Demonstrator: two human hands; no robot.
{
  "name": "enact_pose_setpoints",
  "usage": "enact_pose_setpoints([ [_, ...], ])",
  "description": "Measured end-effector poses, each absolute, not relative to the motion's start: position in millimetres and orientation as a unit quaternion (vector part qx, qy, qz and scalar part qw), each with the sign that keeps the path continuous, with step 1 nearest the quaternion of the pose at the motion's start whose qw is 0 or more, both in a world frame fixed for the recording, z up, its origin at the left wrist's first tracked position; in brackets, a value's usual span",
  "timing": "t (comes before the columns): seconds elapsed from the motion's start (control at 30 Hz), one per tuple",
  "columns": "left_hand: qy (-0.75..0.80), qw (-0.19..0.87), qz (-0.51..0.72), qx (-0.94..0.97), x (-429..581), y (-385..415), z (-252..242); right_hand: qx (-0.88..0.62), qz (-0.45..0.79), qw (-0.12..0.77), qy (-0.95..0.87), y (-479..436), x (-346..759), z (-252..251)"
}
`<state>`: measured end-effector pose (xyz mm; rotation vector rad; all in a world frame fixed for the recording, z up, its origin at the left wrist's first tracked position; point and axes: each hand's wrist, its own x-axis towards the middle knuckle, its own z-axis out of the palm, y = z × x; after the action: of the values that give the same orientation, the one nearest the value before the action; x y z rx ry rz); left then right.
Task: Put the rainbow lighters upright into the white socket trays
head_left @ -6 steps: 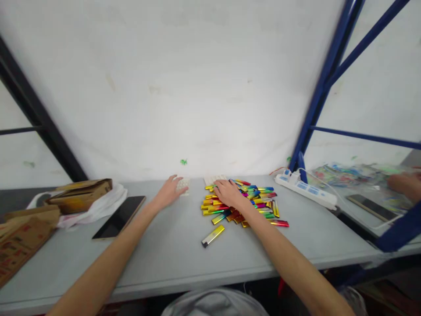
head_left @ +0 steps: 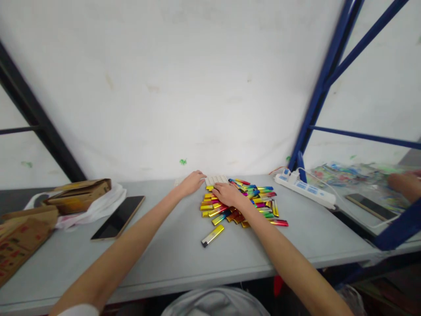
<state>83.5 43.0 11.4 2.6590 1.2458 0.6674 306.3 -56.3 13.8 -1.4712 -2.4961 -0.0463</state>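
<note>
My right hand lies over the far left part of a pile of shiny, many-coloured lighters, fingers spread and palm down. Whether a fingertip presses on a lighter is hard to make out. My left hand reaches toward the left edge of a white sheet with rows of small marks, its fingers stretched out and holding nothing visible. Behind that hand, a second pale sheet is mostly hidden. One yellow and silver lighter with a dark end lies apart, in front of the pile.
A dark tablet-like device lies on the grey table. Cardboard boxes and a white plastic bag are at left. A power strip stands right, by a blue post. Another person's hand is beyond it.
My left hand has moved right, off the small pale sheet and over to the edge of the other white sheet. My right hand has stayed on the pile.
</note>
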Motion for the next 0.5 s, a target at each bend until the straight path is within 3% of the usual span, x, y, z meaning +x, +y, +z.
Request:
enact_pose_setpoints([
  [0.23,0.409,0.092,0.178,0.89,116.9,68.4,1.5,-0.524,-0.022,0.127,-0.842,-60.5,325.4,18.0],
  [0.5,0.406,0.124,0.149,0.893,102.3,76.1,22.0,-0.525,-0.031,0.138,-0.839,-62.1,328.4,20.8],
])
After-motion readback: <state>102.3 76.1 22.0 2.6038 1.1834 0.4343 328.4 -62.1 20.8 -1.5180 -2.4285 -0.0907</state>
